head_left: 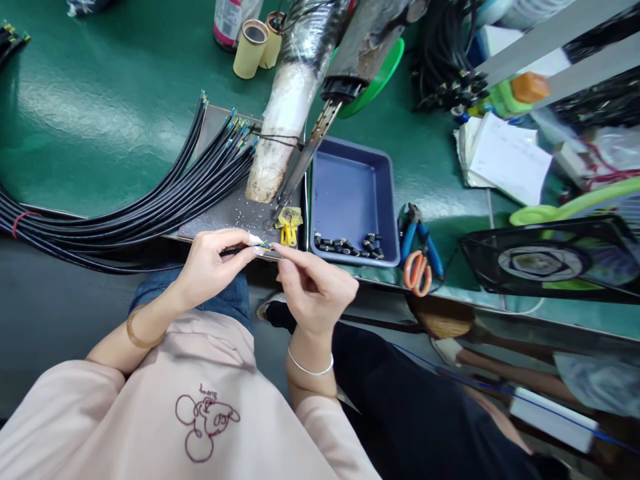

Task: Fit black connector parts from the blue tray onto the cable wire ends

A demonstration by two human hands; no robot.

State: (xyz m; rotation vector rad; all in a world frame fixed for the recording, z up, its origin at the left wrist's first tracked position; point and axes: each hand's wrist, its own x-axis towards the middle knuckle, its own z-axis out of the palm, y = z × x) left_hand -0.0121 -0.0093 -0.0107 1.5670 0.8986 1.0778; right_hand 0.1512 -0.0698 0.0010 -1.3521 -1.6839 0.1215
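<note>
Both your hands pinch one cable end just off the near desk edge: left hand grips the black sheath, right hand nips the fine wire tips. Those tips could bend or slip free if your pinch shifts. The green desk is crowded: bundle left, tray and pliers right.

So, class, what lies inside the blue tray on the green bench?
Inside the blue tray, a cluster of small black parts lies along its near wall. The rest of the floor shows bare. That near wall hides the strip of floor right behind it.
</note>
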